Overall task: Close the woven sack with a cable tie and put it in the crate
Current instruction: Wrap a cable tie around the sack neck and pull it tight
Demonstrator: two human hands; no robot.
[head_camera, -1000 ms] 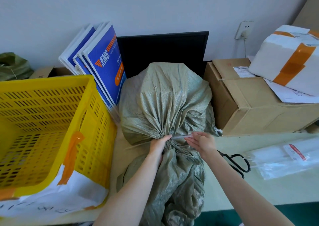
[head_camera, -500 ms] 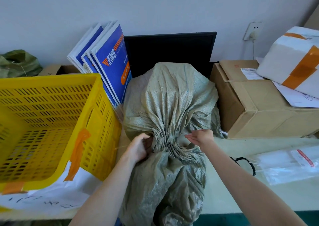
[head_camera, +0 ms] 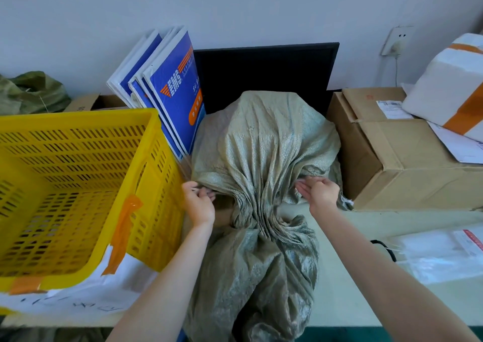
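Note:
A grey-green woven sack point(head_camera: 261, 143) lies on the table in the middle, its body bulging toward the wall and its neck point(head_camera: 257, 219) gathered tight, with loose cloth hanging over the front edge. The cable tie cannot be made out at the neck. My left hand point(head_camera: 200, 202) is at the sack's lower left side, fingers curled against the cloth. My right hand point(head_camera: 317, 191) rests flat against the sack's lower right side, fingers together and stretched out. A yellow slatted crate point(head_camera: 78, 174) stands directly left of the sack, empty inside.
Blue and white envelopes point(head_camera: 170, 90) lean between crate and a black monitor point(head_camera: 266, 70). A cardboard box point(head_camera: 402, 153) sits right of the sack, a white taped parcel point(head_camera: 449, 85) on it. Scissors point(head_camera: 384, 247) and clear plastic bags point(head_camera: 441, 253) lie at the right.
Both hands left the gathered neck and moved apart to the sack's two sides. The view shifted slightly to the left.

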